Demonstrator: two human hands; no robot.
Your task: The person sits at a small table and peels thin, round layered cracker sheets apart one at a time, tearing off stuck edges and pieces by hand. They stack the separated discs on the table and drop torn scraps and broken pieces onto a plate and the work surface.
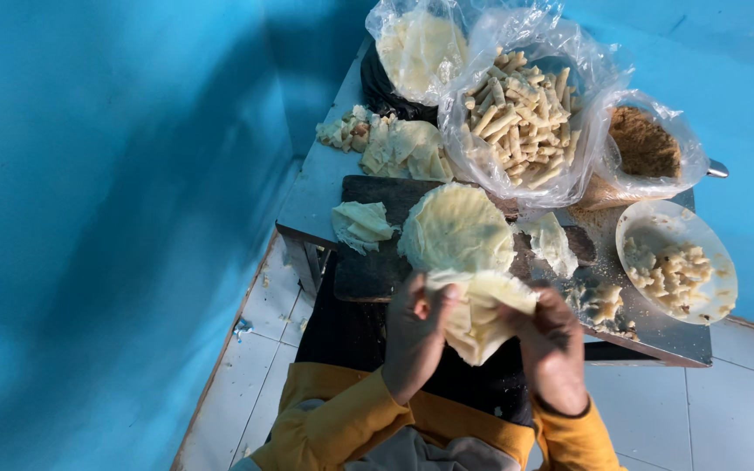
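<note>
Both the left hand (414, 336) and right hand (552, 349) pinch one thin wrapper sheet (475, 316). Just beyond their grasp lies the wrapper stack (456, 228)

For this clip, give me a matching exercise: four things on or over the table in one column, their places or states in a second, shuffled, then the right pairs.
Things:
1. thin pale wrapper sheet
2. rolled sticks
3. brown crumbs
4. white plate

Places or states:
A. in a clear bag at the table's far right
B. heaped in the big clear bag, table's middle
C. held between left hand and right hand
D. at the right end, holding pale lumpy filling

Pairs: 1-C, 2-B, 3-A, 4-D
</note>
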